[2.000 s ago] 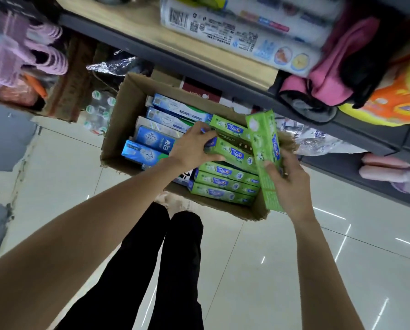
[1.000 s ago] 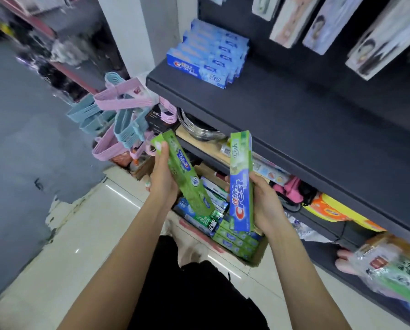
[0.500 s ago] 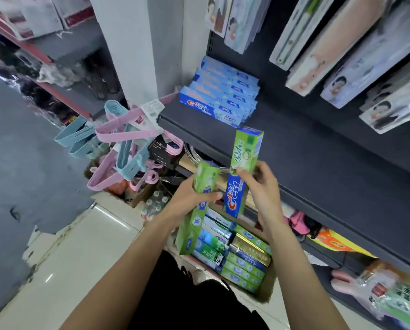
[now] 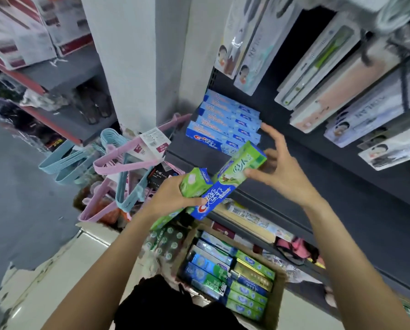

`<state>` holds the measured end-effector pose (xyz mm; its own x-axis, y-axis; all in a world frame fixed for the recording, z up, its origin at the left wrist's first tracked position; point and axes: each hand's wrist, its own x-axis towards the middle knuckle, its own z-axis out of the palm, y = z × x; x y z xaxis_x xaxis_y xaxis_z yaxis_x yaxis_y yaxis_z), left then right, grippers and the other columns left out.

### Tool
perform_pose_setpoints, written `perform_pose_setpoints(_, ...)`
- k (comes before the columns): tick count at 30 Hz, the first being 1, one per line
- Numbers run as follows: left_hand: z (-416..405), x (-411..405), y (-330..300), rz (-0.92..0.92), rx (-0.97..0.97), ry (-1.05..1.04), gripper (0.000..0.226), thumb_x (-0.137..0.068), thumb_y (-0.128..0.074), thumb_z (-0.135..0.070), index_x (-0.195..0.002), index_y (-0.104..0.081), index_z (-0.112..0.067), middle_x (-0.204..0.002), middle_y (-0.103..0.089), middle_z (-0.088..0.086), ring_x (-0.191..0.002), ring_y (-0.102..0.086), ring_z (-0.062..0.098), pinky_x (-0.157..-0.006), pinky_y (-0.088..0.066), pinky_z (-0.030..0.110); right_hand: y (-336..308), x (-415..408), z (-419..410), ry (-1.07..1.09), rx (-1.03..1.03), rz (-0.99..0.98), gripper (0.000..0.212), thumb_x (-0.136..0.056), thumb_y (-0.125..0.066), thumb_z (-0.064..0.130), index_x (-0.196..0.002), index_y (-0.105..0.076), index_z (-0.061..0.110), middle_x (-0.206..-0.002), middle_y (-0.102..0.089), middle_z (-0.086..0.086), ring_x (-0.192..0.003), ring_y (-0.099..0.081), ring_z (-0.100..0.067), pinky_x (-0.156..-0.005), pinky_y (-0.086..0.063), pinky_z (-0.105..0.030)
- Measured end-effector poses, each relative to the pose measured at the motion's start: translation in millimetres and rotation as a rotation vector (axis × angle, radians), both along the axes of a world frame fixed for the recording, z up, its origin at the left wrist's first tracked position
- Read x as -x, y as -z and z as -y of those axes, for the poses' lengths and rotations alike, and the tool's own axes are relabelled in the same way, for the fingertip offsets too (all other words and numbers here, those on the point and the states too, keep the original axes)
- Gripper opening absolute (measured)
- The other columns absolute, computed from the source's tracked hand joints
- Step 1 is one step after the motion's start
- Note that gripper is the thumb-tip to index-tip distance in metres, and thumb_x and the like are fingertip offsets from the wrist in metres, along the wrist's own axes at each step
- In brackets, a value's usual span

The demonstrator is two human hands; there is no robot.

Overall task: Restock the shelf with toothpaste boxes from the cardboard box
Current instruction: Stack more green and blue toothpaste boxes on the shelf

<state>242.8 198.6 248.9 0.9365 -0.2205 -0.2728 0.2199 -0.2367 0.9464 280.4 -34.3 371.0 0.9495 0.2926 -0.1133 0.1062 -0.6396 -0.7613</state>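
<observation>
My left hand [image 4: 170, 198] grips a green toothpaste box [image 4: 194, 184] end-on, its far end hanging down. My right hand [image 4: 280, 172] holds a second green-and-blue toothpaste box [image 4: 230, 177] with thumb and palm, fingers spread; the box tilts up toward the dark shelf [image 4: 330, 163]. Its top end is near the front of a stack of blue toothpaste boxes [image 4: 225, 125] lying on that shelf. Below, on the floor, the open cardboard box [image 4: 276, 303] holds several green and blue toothpaste boxes [image 4: 246, 294].
Pink and blue hangers [image 4: 118, 167] hang left of the shelf beside a white pillar [image 4: 137, 55]. Toothbrush packs [image 4: 342, 75] hang above the shelf. A lower shelf [image 4: 258, 210] with goods lies under it. My dark-clothed legs [image 4: 161, 306] show at the bottom.
Both hands rose from the cardboard box to shelf level, each with a green box. In the last half second the right hand's box tilted toward the blue stack and the fingers spread.
</observation>
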Motion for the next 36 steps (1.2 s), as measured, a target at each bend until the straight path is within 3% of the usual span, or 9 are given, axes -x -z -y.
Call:
perform_pose_setpoints(3,-15.9,-10.3,-3.9,0.032,-0.114,0.12,0.052,-0.052,-0.082,-0.047,-0.099,-0.065,-0.034,-0.099,-0.073,-0.01,-0.092,-0.068,0.005,-0.088,-0.053,0.037,-1.0,-8.5,1.5,-0.163,0.331,0.035,0.056,-0.075,-0.076,0.041,-0.121,-0.043,0.042,-0.089,-0.067,0.013,-0.072,-0.058,-0.003,-0.074,-0.047,-0.029)
perform_pose_setpoints(5,-21.2,-13.8,-6.9,0.056,-0.168,0.146,0.053,-0.055,-0.082,-0.043,-0.102,-0.062,-0.035,-0.099,-0.071,-0.013,-0.091,-0.066,0.002,-0.087,-0.052,0.033,4.1,-10.9,2.0,-0.179,0.326,0.016,0.047,-0.073,-0.077,0.04,-0.109,-0.047,0.034,-0.086,-0.066,0.008,-0.068,-0.054,-0.006,-0.067,-0.045,-0.03)
perform_pose_setpoints(8,-27.6,-15.7,-11.4,0.111,-0.143,-0.104,0.052,-0.063,-0.087,-0.031,-0.107,-0.057,-0.028,-0.096,-0.066,-0.014,-0.087,-0.061,-0.004,-0.076,-0.047,0.013,13.8,-11.9,10.1,-0.039,0.107,0.024,0.045,-0.073,-0.08,0.028,-0.106,-0.049,0.027,-0.096,-0.067,0.007,-0.084,-0.063,-0.011,-0.075,-0.051,-0.028)
perform_pose_setpoints(10,-34.0,-16.1,-12.7,0.085,-0.077,-0.403,0.047,-0.07,-0.083,-0.026,-0.11,-0.059,-0.019,-0.097,-0.066,-0.008,-0.087,-0.061,0.006,-0.072,-0.045,0.015,27.0,-17.9,16.8,0.155,-0.041,0.126,0.045,-0.075,-0.079,0.018,-0.109,-0.049,0.026,-0.098,-0.064,0.013,-0.088,-0.062,-0.007,-0.08,-0.05,-0.023)
perform_pose_setpoints(15,-44.1,-15.3,-12.6,-0.013,0.112,-0.647,0.056,-0.076,-0.078,-0.022,-0.124,-0.051,-0.021,-0.106,-0.064,-0.01,-0.099,-0.06,0.009,-0.089,-0.044,0.027,82.6,-75.8,9.8,0.532,-0.529,0.149,0.042,-0.082,-0.067,-0.002,-0.106,-0.048,0.026,-0.099,-0.058,0.007,-0.091,-0.059,-0.01,-0.093,-0.049,-0.05)
perform_pose_setpoints(21,-46.8,-15.2,-8.5,-0.21,0.423,-0.791,0.048,-0.086,-0.066,-0.035,-0.122,-0.037,-0.022,-0.108,-0.063,-0.003,-0.093,-0.066,0.016,-0.09,-0.052,0.05,129.3,-173.1,-10.1,0.636,-0.539,0.112,0.041,-0.082,-0.062,-0.004,-0.115,-0.045,0.014,-0.1,-0.058,-0.002,-0.089,-0.058,-0.012,-0.089,-0.05,-0.033)
perform_pose_setpoints(28,-37.8,-26.9,-14.8,-0.315,0.737,-0.708,0.054,-0.087,-0.053,-0.051,-0.127,-0.057,-0.016,-0.12,-0.066,0.01,-0.106,-0.064,0.027,-0.095,-0.05,0.045,156.4,-199.6,28.9,0.66,0.295,0.062,0.059,-0.088,-0.061,0.026,-0.142,-0.04,0.018,-0.142,-0.041,-0.021,-0.133,-0.032,-0.036,-0.108,-0.02,-0.035)
perform_pose_setpoints(32,-28.5,-36.7,-13.5,-0.34,0.705,-0.537,0.067,-0.075,-0.051,-0.064,-0.12,-0.061,-0.016,-0.111,-0.069,0.009,-0.099,-0.067,0.027,-0.092,-0.051,0.041,119.8,-116.4,-6.3,0.542,0.062,0.253,0.059,-0.091,-0.058,0.019,-0.144,-0.033,0.011,-0.142,-0.037,-0.016,-0.13,-0.036,-0.029,-0.106,-0.025,-0.027)
perform_pose_setpoints(36,-7.4,-56.6,-18.7,-0.336,0.774,-0.517,0.048,-0.091,-0.042,-0.055,-0.101,-0.065,-0.014,-0.084,-0.072,0.005,-0.07,-0.067,0.016,-0.079,-0.051,0.032,79.4,0.3,-59.9,0.187,-0.244,-0.215,0.039,-0.094,-0.055,0.031,-0.131,-0.043,0.027,-0.115,-0.061,0.008,-0.1,-0.058,0.001,-0.082,-0.041,-0.006)
